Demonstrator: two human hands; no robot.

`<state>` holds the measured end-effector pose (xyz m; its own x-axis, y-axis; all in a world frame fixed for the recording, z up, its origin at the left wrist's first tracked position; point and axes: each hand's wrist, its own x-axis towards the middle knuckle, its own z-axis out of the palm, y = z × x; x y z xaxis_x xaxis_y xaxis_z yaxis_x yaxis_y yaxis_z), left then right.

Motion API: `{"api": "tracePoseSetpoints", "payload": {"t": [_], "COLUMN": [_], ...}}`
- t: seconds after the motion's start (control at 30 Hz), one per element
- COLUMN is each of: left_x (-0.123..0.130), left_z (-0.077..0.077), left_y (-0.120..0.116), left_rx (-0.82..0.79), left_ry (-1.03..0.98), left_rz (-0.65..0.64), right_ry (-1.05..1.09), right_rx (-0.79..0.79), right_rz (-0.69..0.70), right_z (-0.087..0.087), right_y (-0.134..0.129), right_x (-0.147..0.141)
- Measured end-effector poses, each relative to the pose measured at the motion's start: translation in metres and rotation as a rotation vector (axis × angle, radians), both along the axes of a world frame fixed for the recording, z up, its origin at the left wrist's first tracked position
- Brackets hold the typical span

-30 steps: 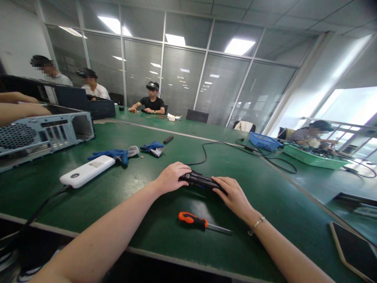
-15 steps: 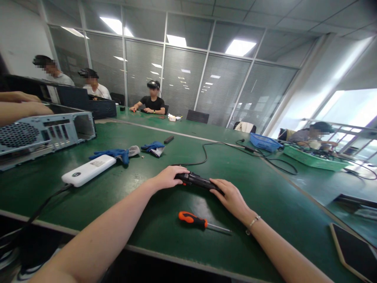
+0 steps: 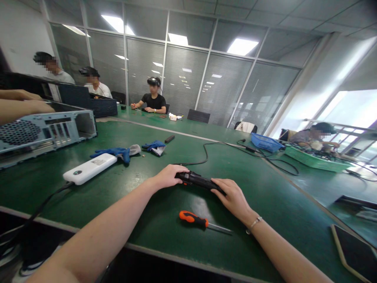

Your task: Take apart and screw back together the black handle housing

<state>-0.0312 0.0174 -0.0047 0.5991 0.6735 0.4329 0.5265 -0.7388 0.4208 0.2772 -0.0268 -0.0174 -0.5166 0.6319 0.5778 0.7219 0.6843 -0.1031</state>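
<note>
A long black device (image 3: 198, 181) with a small red part lies crosswise between my hands, just above or on the green table. My left hand (image 3: 169, 177) is closed round its left end, where a black cable leads away. The right end is gripped by my right hand (image 3: 229, 193), fingers on top and thumb at the near side. Nearer to me, an orange and black screwdriver (image 3: 194, 220) lies on the table, its shaft pointing right.
On the green table (image 3: 147, 133) are a white power bank (image 3: 90, 169), blue gloves (image 3: 118, 153), a dark block (image 3: 169, 138), a metal computer case (image 3: 53, 127) with another person's arms over it, blue and green baskets (image 3: 318, 159) and a phone (image 3: 356, 251). Several people sit around.
Both my hands and the black device hold nearly the same place. Across the table, the person in black has raised a hand slightly.
</note>
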Motion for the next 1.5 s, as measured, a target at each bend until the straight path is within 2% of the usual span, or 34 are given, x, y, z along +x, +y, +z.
{"api": "tracePoseSetpoints", "payload": {"t": [0.2,0.87,1.17,1.5], "left_x": [0.003,0.003,0.006,0.007], "left_z": [0.005,0.011,0.016,0.012], "left_y": [-0.007,-0.016,-0.017,-0.018], "left_rx": [0.058,0.193,0.332,0.223], "left_ry": [-0.004,0.142,0.142,0.187], "left_rz": [-0.039,0.027,0.012,-0.022], "right_ry": [-0.035,-0.018,-0.08,-0.102], "right_rx": [0.013,-0.002,0.114,0.055], "right_rz": [0.016,0.003,0.003,-0.005], "right_z": [0.002,-0.002,0.0,-0.001], "right_y": [0.0,0.003,0.004,0.004], "right_x": [0.001,0.002,0.003,0.003]}}
